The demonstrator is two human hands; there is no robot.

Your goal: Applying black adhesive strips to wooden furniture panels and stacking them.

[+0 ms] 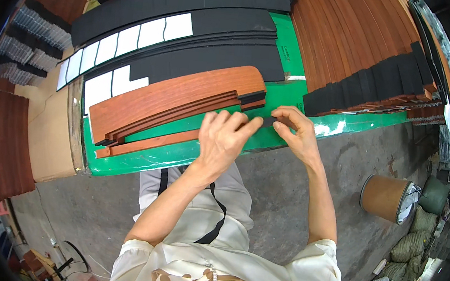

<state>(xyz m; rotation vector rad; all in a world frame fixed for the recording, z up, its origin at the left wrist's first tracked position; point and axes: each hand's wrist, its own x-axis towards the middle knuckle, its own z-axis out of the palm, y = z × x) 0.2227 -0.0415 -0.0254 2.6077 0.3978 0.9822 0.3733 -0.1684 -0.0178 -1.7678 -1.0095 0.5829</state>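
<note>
A narrow reddish-brown wood-look slat (153, 144) lies along the front edge of the green-covered table (123, 169). My left hand (222, 140) is closed over the slat toward its right end. Past my left fingertips a short black piece (268, 122) shows at that end; whether it is fixed to the slat I cannot tell. My right hand (297, 134) pinches at this black piece between thumb and forefinger, its other fingers curled. Just behind the slat rests a small stack of reddish-brown slats (180, 92) with black ends.
Black sheets (211, 59) lie behind the stack, with white sheets (131, 40) at their left. A large pile of brown slats with black ends (355, 50) fills the table's right side. More slats (8, 145) stand at left. A brown drum (386, 197) stands on the floor.
</note>
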